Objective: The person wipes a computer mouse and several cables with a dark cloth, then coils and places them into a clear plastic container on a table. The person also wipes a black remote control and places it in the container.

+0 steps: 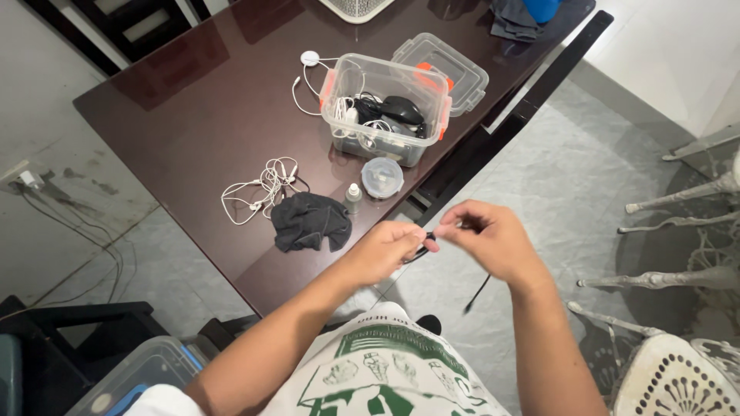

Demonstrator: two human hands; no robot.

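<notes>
My left hand (385, 250) and my right hand (493, 239) meet in front of my chest, past the table's near edge. Both pinch a thin black cable (476, 294); one end of it hangs below my right hand over the floor. On the dark glossy table (200, 115) stands a clear plastic box (385, 108) with orange latches, filled with cables and a black mouse. Its lid (443, 69) lies behind it.
White earphones (262, 189) lie tangled beside a dark cloth (310, 222). A small bottle (353, 198) and a round clear case (382, 177) stand near the box. White metal chairs (678, 362) are at the right, a plastic bin (139, 377) at the lower left.
</notes>
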